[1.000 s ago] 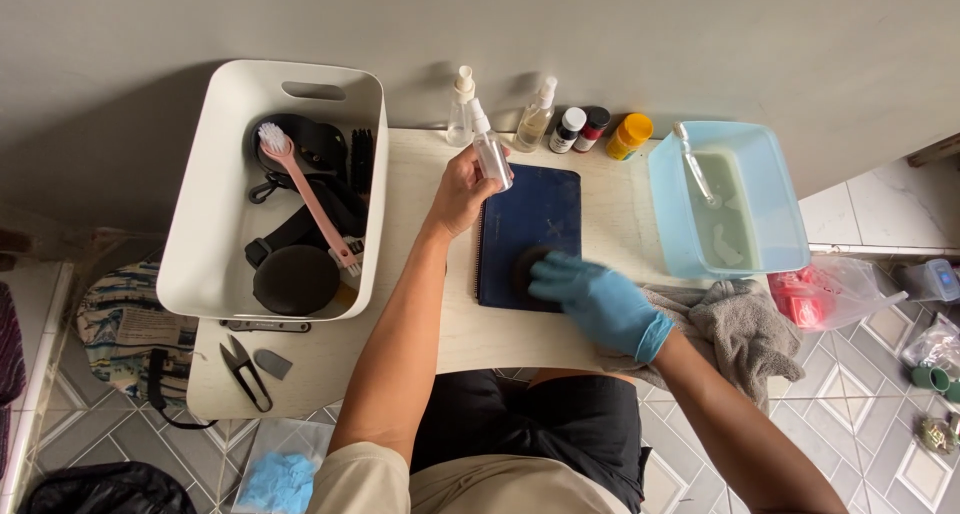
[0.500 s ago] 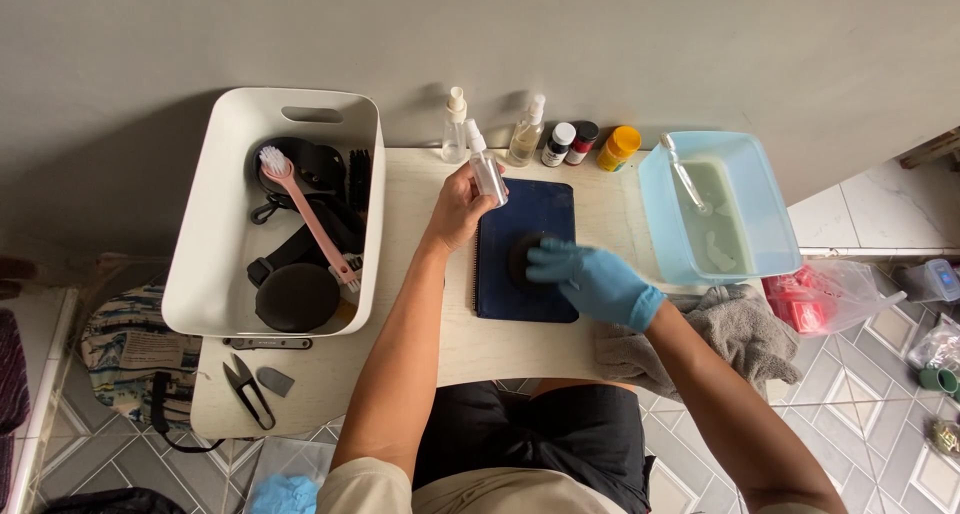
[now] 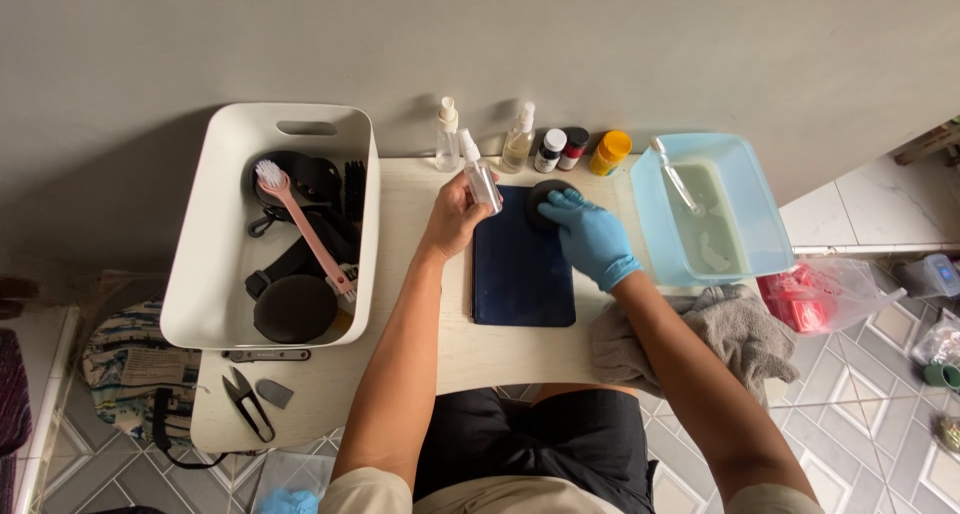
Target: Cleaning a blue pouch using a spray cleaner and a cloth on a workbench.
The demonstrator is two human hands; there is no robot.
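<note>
While my bare left hand (image 3: 455,214) is wrapped around one small clear spray bottle (image 3: 481,179), holding it tilted above the left top corner of the dark blue mat (image 3: 522,264), my right hand (image 3: 590,236), in a blue glove, presses a round black pad (image 3: 548,196) onto the mat's upper edge with its fingers curled over it. I count one mat, lying flat in the middle of the pale desk (image 3: 420,354) straight before me.

Along the wall at the back of the desk stand five more containers in a row: two clear spray bottles (image 3: 447,136), two small dark jars (image 3: 561,149) with a white and a red cap, and one yellow jar (image 3: 609,153). Just to their right sits one light blue tub (image 3: 760,209) holding cloudy water, with one clear-handled tool leaning in it.

One grey cloth (image 3: 740,329) lies crumpled at the desk's right edge, partly under my right forearm. On the left, one white bin (image 3: 205,274) holds one pink-handled brush (image 3: 300,224), one black brush, black straps and one round black lid. Below the bin lie one pair of small black snips (image 3: 245,399) and one grey scrap beside it.
</note>
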